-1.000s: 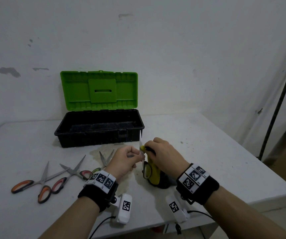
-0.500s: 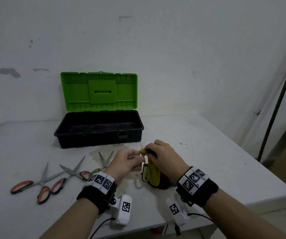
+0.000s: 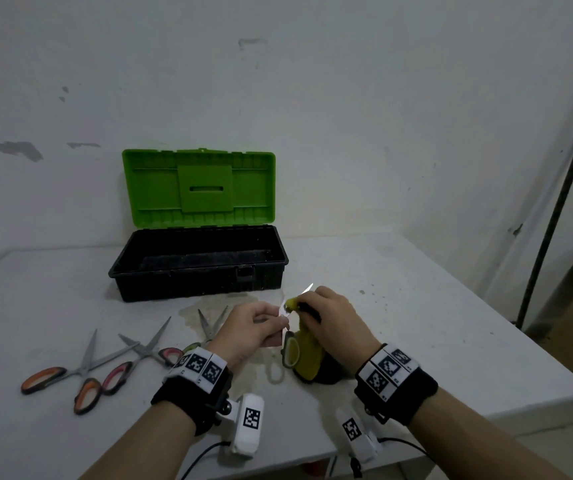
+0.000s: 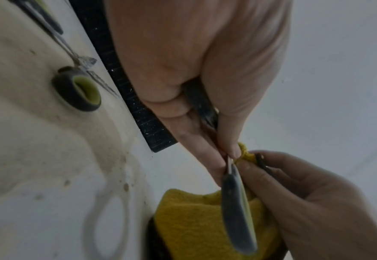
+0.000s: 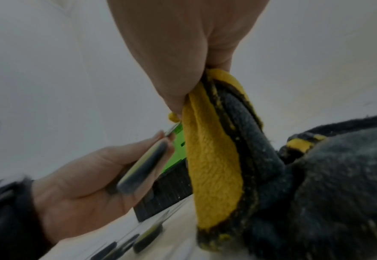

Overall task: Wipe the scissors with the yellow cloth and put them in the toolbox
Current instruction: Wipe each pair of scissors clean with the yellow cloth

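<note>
Above the table's front, my left hand (image 3: 267, 321) pinches a pair of scissors (image 3: 290, 353) near the pivot, its grey-and-green handle loop hanging down. My right hand (image 3: 317, 303) grips the yellow cloth (image 3: 307, 358) bunched round one blade, and the bare tip (image 3: 308, 288) sticks out up and right. In the left wrist view, thumb and fingers (image 4: 207, 140) squeeze the metal above the handle (image 4: 236, 211), beside the cloth (image 4: 194, 219). The right wrist view shows the cloth (image 5: 211, 158) draping from my fist. The black toolbox (image 3: 195, 287) stands open behind, green lid up.
Three more scissors lie on the white table to the left: orange-handled (image 3: 70, 372), pink-handled (image 3: 139, 355) and green-handled (image 3: 209, 327) on a stained patch. The table edge runs close on the right, with a dark pole (image 3: 551, 230) against the wall.
A second ago the blade stood upright between my hands; then it was hidden in the cloth. Now its tip points up and right past my right hand.
</note>
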